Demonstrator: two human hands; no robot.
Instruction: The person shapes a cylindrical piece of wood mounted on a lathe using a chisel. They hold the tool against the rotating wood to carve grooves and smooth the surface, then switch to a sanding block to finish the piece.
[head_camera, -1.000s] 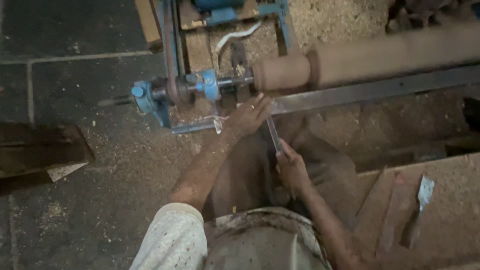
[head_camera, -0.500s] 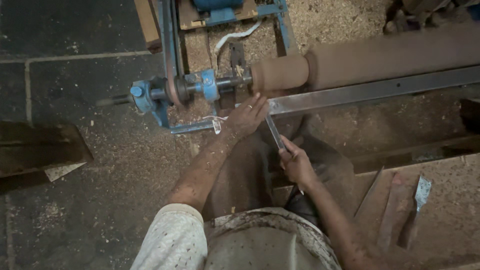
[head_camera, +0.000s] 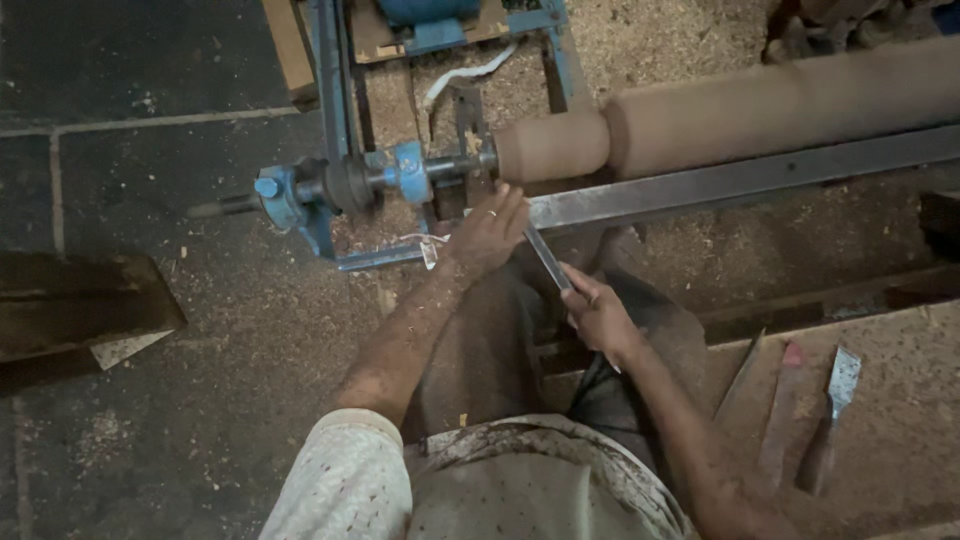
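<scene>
Nearest us, our right hand is clenched around the handle of a chisel. Our left hand lies curled over its blade, seemingly against the steel tool rest. Beyond sits the wooden cylinder on the blue lathe.

Chisel tip seemingly hidden behind hands.

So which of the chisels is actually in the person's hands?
The narrow metal chisel by the tool rest, gripped by the right hand and steadied by the left hand; the others lie untouched at right.
</scene>
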